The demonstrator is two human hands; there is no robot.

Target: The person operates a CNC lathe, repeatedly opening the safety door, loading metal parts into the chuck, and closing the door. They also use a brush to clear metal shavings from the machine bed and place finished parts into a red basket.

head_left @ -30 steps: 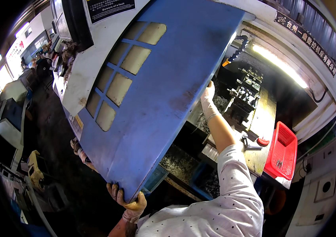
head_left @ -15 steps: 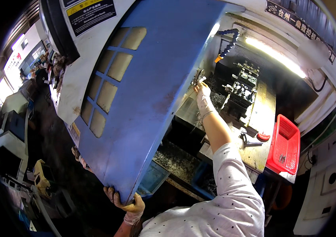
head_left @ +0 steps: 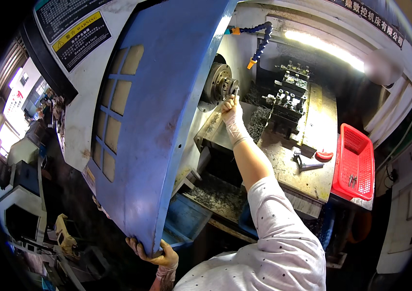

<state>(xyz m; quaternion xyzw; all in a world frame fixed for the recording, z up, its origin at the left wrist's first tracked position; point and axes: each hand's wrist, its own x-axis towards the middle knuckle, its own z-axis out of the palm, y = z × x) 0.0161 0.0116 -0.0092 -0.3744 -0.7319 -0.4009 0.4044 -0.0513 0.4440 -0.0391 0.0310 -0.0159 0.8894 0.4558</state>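
Gripping lower near corner of blue door (head_left: 152,160) with left hand (head_left: 155,255), wrapping thumb and fingers round edge. Holding right hand (head_left: 231,110) up to chuck (head_left: 219,83), just right of door at far side; bunching fingertips at chuck front, cannot tell whether pinching anything. Farther right, metal blocks (head_left: 288,103); nearer, black tool (head_left: 308,166) and red piece (head_left: 324,155) on metal plate (head_left: 307,186); to its right, red basket (head_left: 362,165) holding small metal bits (head_left: 353,181).
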